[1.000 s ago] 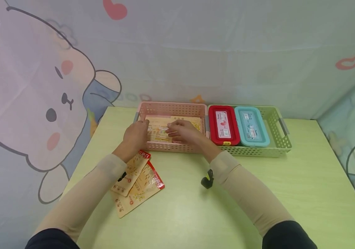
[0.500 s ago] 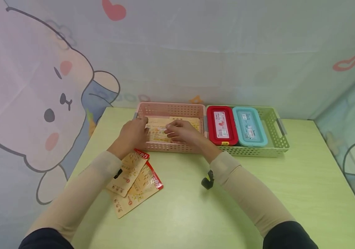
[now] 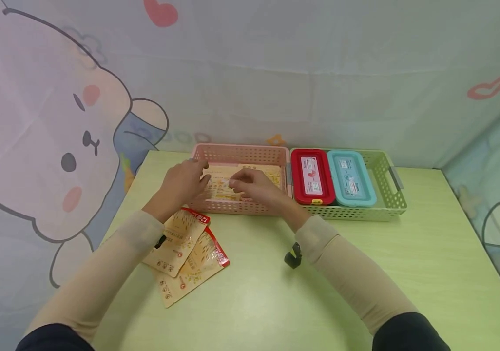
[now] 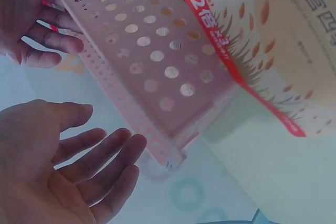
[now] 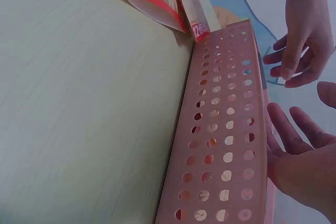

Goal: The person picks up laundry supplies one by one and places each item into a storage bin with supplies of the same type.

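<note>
Left grip (image 3: pixel 182 181) half-spread (near pink basket (image 3: pixel 243 155))

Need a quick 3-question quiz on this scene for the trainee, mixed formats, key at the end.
1. Count: how many packets show outside the pink basket?
2. True or false: the left hand is gripping a packet.
3. Pick one: in the green basket, which is nearer the pink basket?
A) the red box
B) the light-blue box

Key:
1. Two, one partly overlapping the other.
2. False; it holds nothing.
3. A.
</note>
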The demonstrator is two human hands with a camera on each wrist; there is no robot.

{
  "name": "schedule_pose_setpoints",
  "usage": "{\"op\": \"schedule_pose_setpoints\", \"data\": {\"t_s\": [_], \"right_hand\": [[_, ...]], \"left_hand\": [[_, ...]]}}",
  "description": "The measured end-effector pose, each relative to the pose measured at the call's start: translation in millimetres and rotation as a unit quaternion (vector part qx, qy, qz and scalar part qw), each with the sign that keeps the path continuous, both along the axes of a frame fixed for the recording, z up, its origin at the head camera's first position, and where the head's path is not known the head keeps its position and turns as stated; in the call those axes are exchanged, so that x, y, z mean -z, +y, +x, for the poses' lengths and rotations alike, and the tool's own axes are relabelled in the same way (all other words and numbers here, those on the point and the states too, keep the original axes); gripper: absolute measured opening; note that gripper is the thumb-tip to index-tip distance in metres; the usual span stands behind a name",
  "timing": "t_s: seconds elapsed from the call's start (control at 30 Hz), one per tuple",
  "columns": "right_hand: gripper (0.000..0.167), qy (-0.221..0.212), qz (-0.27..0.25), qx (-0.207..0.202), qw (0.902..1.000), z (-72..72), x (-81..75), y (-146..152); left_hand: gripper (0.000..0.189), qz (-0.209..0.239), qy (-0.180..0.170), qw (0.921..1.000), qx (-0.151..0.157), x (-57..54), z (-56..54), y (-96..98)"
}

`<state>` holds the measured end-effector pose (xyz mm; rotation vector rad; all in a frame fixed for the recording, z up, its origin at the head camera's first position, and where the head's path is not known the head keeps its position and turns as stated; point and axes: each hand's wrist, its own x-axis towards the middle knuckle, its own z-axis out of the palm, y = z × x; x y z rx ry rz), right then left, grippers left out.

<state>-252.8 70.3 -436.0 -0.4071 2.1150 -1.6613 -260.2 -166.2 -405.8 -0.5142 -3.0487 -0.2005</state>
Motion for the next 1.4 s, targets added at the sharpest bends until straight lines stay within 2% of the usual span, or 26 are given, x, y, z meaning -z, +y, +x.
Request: {"op": "schedule_pose_setpoints", "data": {"t_s": [0.2, 0.43, 0.63, 0.83, 0.9, 1.0, 1.1, 1.23, 1.33, 1.4], "right_hand": [[0.036, 0.068, 0.041, -0.005, 0.9968, 3.8, -3.8, -7], [0.037, 0.146, 0.063, -0.018, 0.9872, 7.9, -5.1, -13], [0.034, 0.211, 0.08, -0.042, 0.9734, 14.5, -7.2, -18], [0.03, 0.243, 0.077, -0.071, 0.9644, 21.9, -1.5, -27], [0.03, 0.264, 0.084, -0.079, 0.9576, 25.5, 0.8, -31], [0.03, 0.302, 0.103, -0.094, 0.943, 30.3, 3.2, -36], [0.032, 0.346, 0.128, -0.116, 0.9221, 33.6, 6.3, -41], [0.036, 0.395, 0.185, -0.148, 0.8878, 37.4, 12.0, -42], [0.041, 0.419, 0.232, -0.16, 0.8628, 45.1, 16.6, -47], [0.045, 0.439, 0.268, -0.167, 0.8413, 52.3, 20.1, -51]], "left_hand": [[0.033, 0.002, 0.005, 0.9998, 0.019, -7.4, -0.3, -3.5], [0.031, 0.016, 0.039, 0.9974, 0.058, -14.0, -1.9, -7.5], [0.032, 0.026, 0.053, 0.9956, 0.073, -16.0, 0.0, -10.8], [0.032, 0.046, 0.071, 0.9933, 0.079, -15.6, 7.7, -19.2], [0.031, 0.056, 0.082, 0.992, 0.079, -14.6, 9.9, -23.9], [0.03, 0.077, 0.101, 0.989, 0.077, -16.6, 14.6, -30.9], [0.03, 0.094, 0.119, 0.9862, 0.066, -20.7, 18.0, -37.8], [0.029, 0.108, 0.13, 0.9851, 0.033, -23.4, 19.2, -43.4], [0.029, 0.122, 0.121, 0.9851, 0.004, -23.1, 22.4, -51.1], [0.029, 0.132, 0.111, 0.9849, -0.015, -21.0, 26.3, -57.2]]}}
